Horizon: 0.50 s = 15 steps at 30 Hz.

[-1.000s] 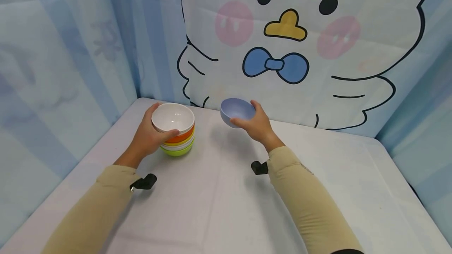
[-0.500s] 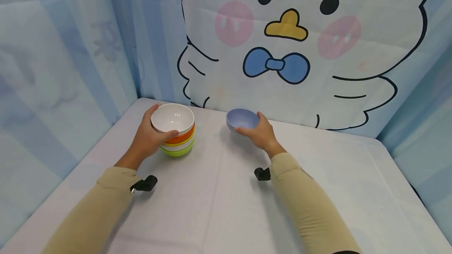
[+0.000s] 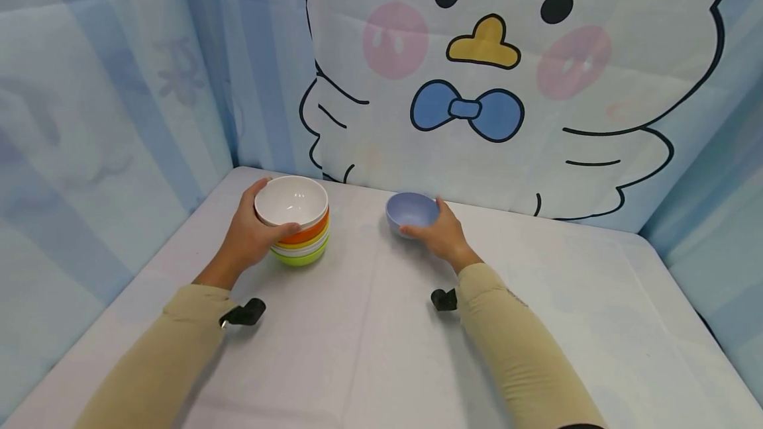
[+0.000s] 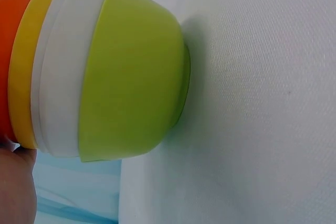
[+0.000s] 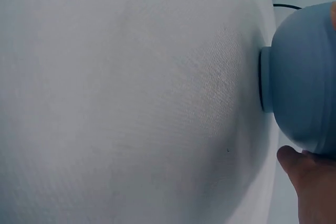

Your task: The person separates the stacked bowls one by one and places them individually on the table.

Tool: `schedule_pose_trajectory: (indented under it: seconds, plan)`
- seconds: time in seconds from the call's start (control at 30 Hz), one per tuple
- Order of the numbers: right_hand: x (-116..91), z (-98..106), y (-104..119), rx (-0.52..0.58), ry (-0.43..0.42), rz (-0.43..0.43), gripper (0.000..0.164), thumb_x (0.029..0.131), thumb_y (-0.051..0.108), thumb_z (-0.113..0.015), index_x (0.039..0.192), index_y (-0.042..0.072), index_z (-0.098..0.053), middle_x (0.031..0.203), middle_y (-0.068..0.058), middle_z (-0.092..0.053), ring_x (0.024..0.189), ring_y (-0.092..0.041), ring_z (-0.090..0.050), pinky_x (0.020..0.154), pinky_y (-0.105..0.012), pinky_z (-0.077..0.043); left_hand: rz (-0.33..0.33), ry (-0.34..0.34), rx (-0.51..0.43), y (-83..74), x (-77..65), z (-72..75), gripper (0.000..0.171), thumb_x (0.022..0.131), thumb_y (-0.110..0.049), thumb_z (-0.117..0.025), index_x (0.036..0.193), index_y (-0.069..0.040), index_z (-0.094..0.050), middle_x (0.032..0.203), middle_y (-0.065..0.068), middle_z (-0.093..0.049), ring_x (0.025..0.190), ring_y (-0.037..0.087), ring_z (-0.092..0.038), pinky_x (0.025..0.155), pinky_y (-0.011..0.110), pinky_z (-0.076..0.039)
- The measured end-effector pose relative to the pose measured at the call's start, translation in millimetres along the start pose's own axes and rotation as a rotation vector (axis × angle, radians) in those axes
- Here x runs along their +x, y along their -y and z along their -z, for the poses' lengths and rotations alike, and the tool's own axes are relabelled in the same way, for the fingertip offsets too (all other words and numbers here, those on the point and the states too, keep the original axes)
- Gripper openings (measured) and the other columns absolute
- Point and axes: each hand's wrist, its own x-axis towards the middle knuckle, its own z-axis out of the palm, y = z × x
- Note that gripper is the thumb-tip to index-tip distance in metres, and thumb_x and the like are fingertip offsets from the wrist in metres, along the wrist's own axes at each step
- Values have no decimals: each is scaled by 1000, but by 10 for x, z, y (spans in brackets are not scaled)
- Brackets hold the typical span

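Observation:
A stack of nested bowls stands at the table's back left, with a white bowl (image 3: 292, 198) on top. Below it show an orange bowl (image 3: 310, 232), a yellow one, a white one and a green bowl (image 4: 134, 72) at the bottom. My left hand (image 3: 250, 227) grips the upper part of the stack, thumb across its near side. To the right, my right hand (image 3: 442, 234) holds a periwinkle-blue bowl (image 3: 411, 209) by its right side, thumb at the near rim. In the right wrist view the bowl's foot is close over the tabletop.
A white cloth covers the table (image 3: 369, 349). Behind it hangs a curtain (image 3: 381, 131) with a cartoon bird print, and more blue curtain (image 3: 107, 118) closes off the left side. A black wrist mount (image 3: 243, 312) juts from the left sleeve.
My right hand has brought the blue bowl down and slightly to the right, toward the tabletop. The left hand and the stack have stayed in place.

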Motion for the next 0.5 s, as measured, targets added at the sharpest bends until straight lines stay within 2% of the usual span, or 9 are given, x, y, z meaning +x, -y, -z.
schedule_pose_trajectory:
  seconds: [0.3,0.5]
  plan:
    - [-5,-33,13,-16,12,24,115,79,42,-84,159,1,-12,159,-21,-26,138,-39,-35,111,-53,-34,16,22,-6,3,3,30,103,89,-26,-79,159,-4,-7,156,25,-27,137,43,-34,112,56,-32]
    - [-1,-23,15,-28,15,9,115,81,42,-82,159,1,-9,161,-21,-22,139,-40,-33,112,-54,-32,8,41,-4,6,22,16,105,88,-23,-79,159,-4,-4,155,26,-27,138,44,-33,112,56,-32]
